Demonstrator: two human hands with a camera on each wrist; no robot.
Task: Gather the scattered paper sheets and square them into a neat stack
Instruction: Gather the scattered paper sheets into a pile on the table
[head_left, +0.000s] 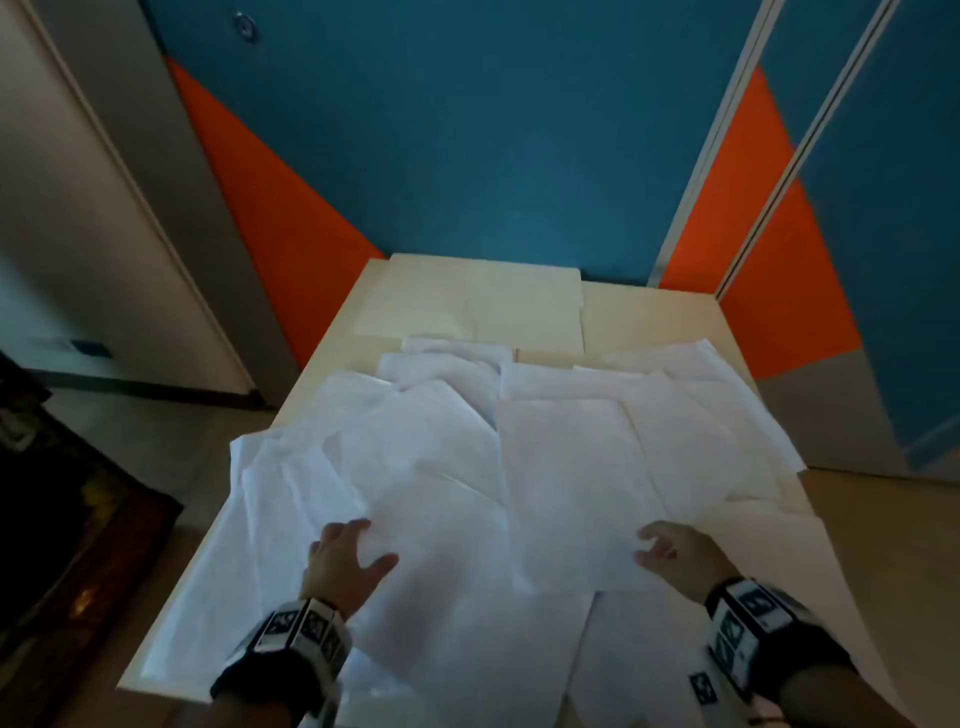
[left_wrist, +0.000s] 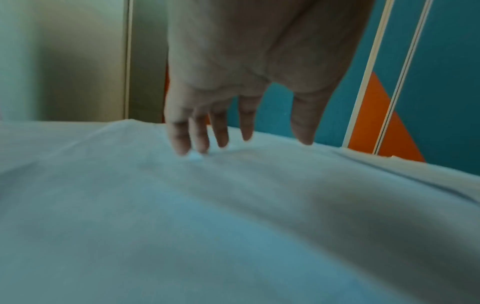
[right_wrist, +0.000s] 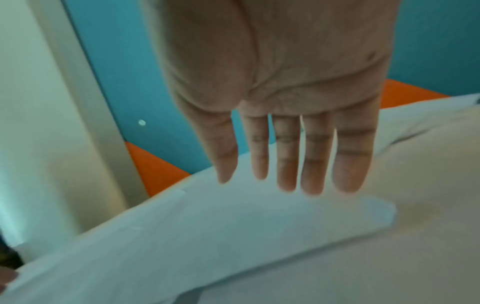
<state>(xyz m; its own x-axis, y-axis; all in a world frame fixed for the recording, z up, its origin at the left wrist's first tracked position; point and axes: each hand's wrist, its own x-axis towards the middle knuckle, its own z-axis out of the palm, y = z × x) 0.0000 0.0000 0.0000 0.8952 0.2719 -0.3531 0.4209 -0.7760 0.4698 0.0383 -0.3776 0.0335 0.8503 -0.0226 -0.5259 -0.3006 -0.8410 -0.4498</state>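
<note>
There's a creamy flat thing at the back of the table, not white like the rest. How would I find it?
Start at the pale wooden table standing against the blue and orange wall. White paper sheets cover most of the top, overlapping at all angles. Look past them to the far edge: the cream board lies flat and square there, yellowish rather than white, with only its near edge tucked under the sheets.
</note>
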